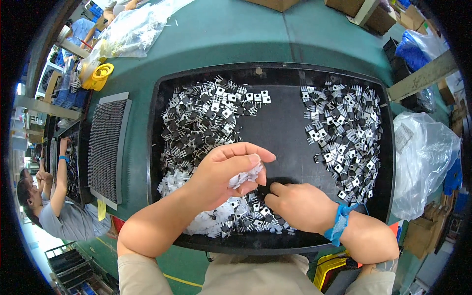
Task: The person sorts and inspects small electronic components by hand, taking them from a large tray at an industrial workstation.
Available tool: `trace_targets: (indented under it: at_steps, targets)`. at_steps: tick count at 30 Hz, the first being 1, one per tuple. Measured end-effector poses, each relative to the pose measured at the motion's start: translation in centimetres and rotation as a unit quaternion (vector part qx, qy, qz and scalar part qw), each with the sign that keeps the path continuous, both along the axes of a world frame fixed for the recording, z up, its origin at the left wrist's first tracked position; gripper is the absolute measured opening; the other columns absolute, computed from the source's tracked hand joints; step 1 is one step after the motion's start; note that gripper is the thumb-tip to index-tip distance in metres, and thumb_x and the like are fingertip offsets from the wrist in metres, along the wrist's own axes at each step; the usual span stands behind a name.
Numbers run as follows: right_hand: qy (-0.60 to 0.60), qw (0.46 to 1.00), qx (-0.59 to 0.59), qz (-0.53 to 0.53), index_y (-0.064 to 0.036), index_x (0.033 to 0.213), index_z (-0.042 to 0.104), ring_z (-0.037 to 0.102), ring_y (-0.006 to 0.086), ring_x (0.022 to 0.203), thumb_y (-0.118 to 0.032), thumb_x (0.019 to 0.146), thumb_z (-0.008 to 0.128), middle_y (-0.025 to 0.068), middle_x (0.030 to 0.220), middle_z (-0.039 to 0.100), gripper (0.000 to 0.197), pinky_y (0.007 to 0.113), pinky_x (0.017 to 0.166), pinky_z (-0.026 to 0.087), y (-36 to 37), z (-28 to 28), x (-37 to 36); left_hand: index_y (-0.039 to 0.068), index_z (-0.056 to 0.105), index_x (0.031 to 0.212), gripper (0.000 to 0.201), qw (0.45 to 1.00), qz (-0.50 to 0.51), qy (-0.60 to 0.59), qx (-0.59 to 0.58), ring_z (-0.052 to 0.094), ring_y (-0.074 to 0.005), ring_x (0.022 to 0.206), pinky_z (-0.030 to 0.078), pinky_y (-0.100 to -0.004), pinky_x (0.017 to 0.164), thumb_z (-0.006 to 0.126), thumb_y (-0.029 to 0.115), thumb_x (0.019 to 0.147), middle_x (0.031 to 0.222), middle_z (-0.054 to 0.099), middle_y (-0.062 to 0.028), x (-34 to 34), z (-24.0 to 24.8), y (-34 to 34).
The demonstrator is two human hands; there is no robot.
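Observation:
A large black tray (275, 78) lies in front of me on a green table. It holds several small black three-legged electronic parts with metal tabs, in a left heap (199, 123) and a right heap (344, 132), plus a pile of small white pieces (206, 219) at the near left. My left hand (221, 172) is cupped above the tray, fingers closed on a small bunch of the white pieces (244, 176). My right hand (297, 204), a blue strap on its wrist, rests low on the tray with fingertips pinching at the parts near the front.
A grey ridged mat (105, 145) lies left of the tray. A yellow tape roll (101, 73) and clear bags (132, 29) sit at the far left. A clear plastic bag (423, 157) is at the right. Another person (59, 206) works at the left. Cardboard boxes (364, 12) stand behind.

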State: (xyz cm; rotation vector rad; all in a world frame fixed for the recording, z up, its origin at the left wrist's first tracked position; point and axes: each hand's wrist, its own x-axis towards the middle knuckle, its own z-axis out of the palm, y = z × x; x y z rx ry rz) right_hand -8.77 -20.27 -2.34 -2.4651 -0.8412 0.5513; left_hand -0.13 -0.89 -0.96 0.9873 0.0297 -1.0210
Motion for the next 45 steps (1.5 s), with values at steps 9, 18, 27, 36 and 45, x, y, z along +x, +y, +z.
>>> trace_targets:
  at_steps: [9, 18, 27, 36, 45]
  targets:
    - [0.012, 0.956, 0.268, -0.119, -0.0043, 0.102, 0.062, 0.059, 0.0257, 0.063, 0.002, 0.077, 0.063, 0.0102, 0.08, 0.058, 0.026, 0.034, 0.057, 0.048, -1.5, 1.4, 1.2, -0.002, 0.058, 0.105, 0.02, 1.0, -0.012, -0.006, -0.014, 0.05, -0.0107, 0.055, 0.038, -0.0217, 0.048, 0.056, 0.01, 0.089, 0.08, 0.065, -0.0127, -0.1, -0.1, 0.1]
    - [0.018, 0.85, 0.357, -0.388, -0.0022, 0.088, 0.059, 0.063, 0.0258, 0.066, 0.0, 0.077, 0.065, 0.0125, 0.078, 0.062, 0.013, 0.031, 0.06, 0.05, -1.1, 3.4, 0.8, 0.002, 0.058, 0.106, 0.016, 0.997, -0.069, -0.019, 0.013, 0.049, -0.0061, 0.061, 0.034, -0.0187, 0.05, 0.057, 0.012, 0.094, 0.086, 0.062, -0.0066, -0.2, 0.3, -0.1]
    - [-0.129, 0.878, 0.363, -0.284, -0.0018, 0.092, 0.061, 0.064, 0.0286, 0.072, 0.005, 0.073, 0.064, 0.0141, 0.083, 0.063, 0.02, 0.033, 0.062, 0.051, -0.3, 2.5, 0.6, 0.001, 0.056, 0.108, 0.016, 0.995, -0.087, -0.053, 0.015, 0.05, -0.0053, 0.065, 0.038, -0.0182, 0.053, 0.055, 0.01, 0.095, 0.086, 0.062, -0.0053, -0.6, 0.1, -0.2]
    - [-0.153, 0.888, 0.342, -0.267, 0.0002, 0.089, 0.059, 0.064, 0.0253, 0.068, 0.009, 0.072, 0.065, 0.0145, 0.081, 0.063, 0.02, 0.03, 0.062, 0.05, -0.3, 2.4, 0.7, 0.001, 0.057, 0.106, 0.014, 0.993, -0.088, -0.066, 0.032, 0.049, -0.0048, 0.065, 0.038, -0.0179, 0.053, 0.054, 0.009, 0.095, 0.085, 0.061, -0.0047, -0.6, 0.5, -0.3]
    - [-0.166, 0.885, 0.338, -0.276, 0.0002, 0.09, 0.059, 0.064, 0.0255, 0.068, 0.01, 0.071, 0.064, 0.0143, 0.08, 0.063, 0.021, 0.03, 0.062, 0.051, -0.1, 2.4, 0.5, -0.001, 0.058, 0.105, 0.014, 0.993, -0.088, -0.068, 0.041, 0.048, -0.0047, 0.064, 0.039, -0.0181, 0.054, 0.055, 0.009, 0.095, 0.083, 0.061, -0.0043, -0.7, 0.5, -0.4]
